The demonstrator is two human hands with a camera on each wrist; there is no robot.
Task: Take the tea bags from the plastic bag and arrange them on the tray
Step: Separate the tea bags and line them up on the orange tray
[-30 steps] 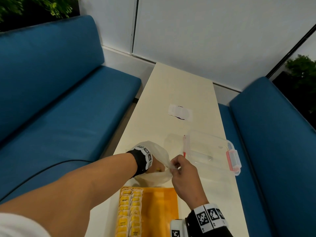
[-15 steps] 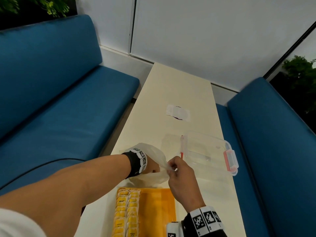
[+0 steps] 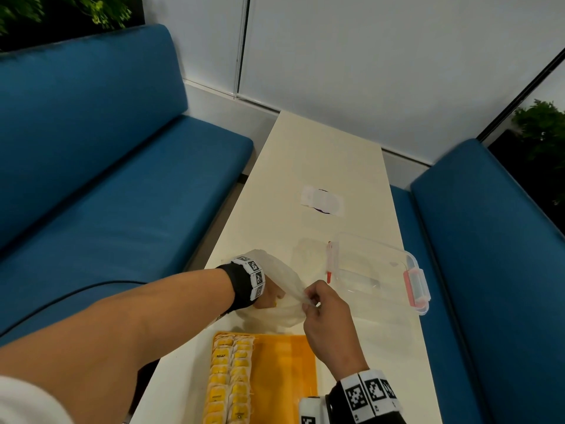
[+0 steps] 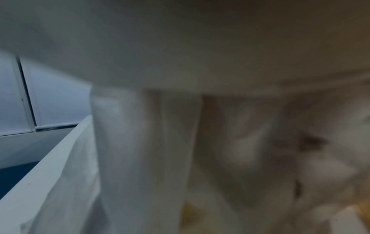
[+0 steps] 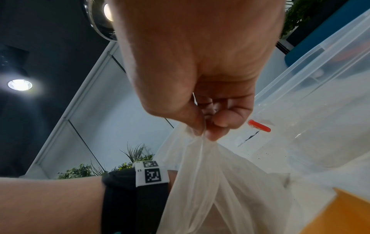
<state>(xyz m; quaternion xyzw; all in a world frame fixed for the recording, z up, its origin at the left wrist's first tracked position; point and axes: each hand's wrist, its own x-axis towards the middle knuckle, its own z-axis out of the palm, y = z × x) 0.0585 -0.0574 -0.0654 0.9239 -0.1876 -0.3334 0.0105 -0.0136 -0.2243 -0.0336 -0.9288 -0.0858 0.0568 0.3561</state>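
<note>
L hand (image 3: 269,296) is wrist-deep in the plastic bag (image 3: 286,304); fingers hidden by the film, and the left wrist view is just blurred white plastic, so can't tell if it's grasping anything or slack. R hand (image 3: 324,313) sits just right of it, thumb + fingertips (image 5: 212,136) pinching the bag's gathered rim and holding the mouth up and open.

Key relation: bag lies on the table (image 3: 321,154) directly beyond the far edge of the orange tray (image 3: 290,362), almost touching it. So the tea bags (image 3: 232,377) go from bag toward the person, short pull back and down. Two columns are already laid along the tray's left side, long axis running near-to-far; the tray's mid + right part is bare orange. L hand is nearer the filled columns, R hand nearer the bare side. Judgement: next one prob. starts a third column, just right of the existing two.

Right of the hands: clear lidded box w/ red clips (image 3: 379,270), not touching the bag.
</note>
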